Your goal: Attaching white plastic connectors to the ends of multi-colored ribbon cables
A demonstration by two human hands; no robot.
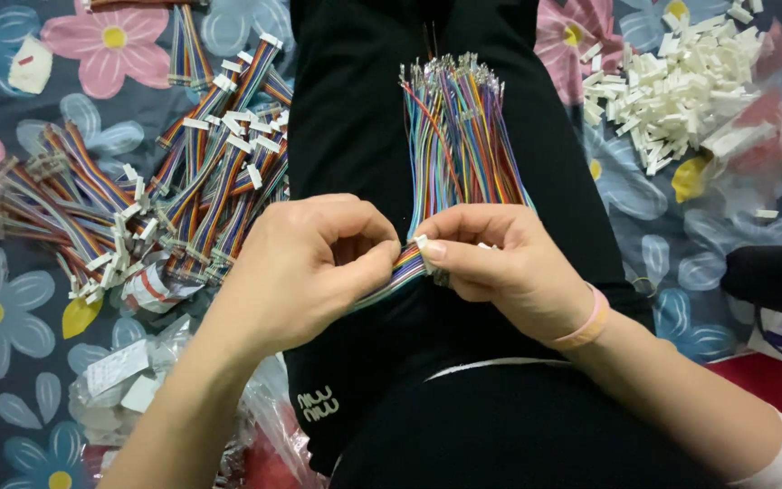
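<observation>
Fingers (382,258) of both hands pinch a rainbow ribbon cable (400,272) and white connector (424,244).

Clear plastic bags (128,385) (white labels inside) lie lower left.

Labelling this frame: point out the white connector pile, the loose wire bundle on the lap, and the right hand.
white connector pile (672,86), head view, middle of the heap
loose wire bundle (463,136), head view, mid-length of the strands
right hand (500,267), head view, back of the hand

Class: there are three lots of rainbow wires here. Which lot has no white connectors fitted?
The loose wire bundle lying on the black-clad leg; its far ends are bare metal.
</observation>
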